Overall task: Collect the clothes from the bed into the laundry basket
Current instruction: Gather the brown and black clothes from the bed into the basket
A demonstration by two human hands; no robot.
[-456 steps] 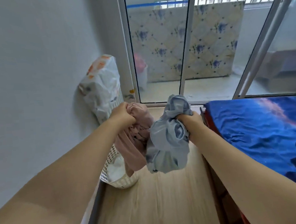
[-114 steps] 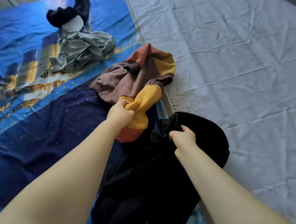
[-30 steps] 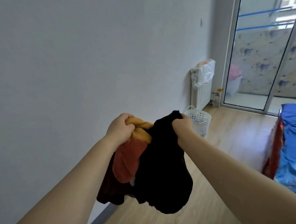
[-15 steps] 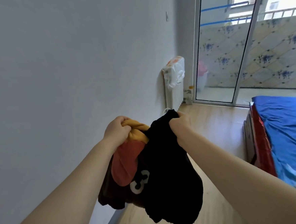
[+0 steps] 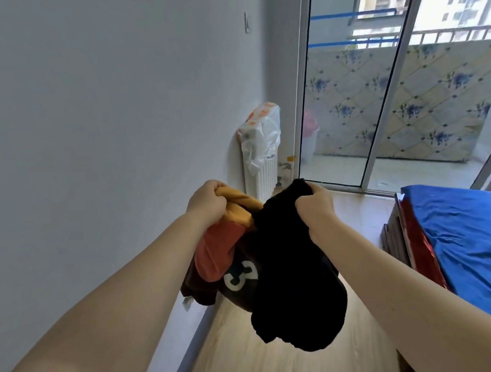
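Left hand (image 5: 207, 201) fisted on orange-yellow garment (image 5: 227, 239), right hand (image 5: 315, 207) fisted on black garment (image 5: 296, 269); basket probably hidden behind them, so dangling hems may miss it.

wall (image 5: 102, 108): plain white | floor (image 5: 250, 357): light wood | radiator (image 5: 259, 176): plastic-draped | sliding glass door (image 5: 377, 89): daylit balcony beyond

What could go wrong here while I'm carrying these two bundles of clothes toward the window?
The black garment in your right hand hangs in front of you and hides the floor ahead, so you could misstep or trip. The multicoloured top in your left hand is bunched, with loose parts dangling that might slip free. The basket is not in view, so a blind drop could miss it.
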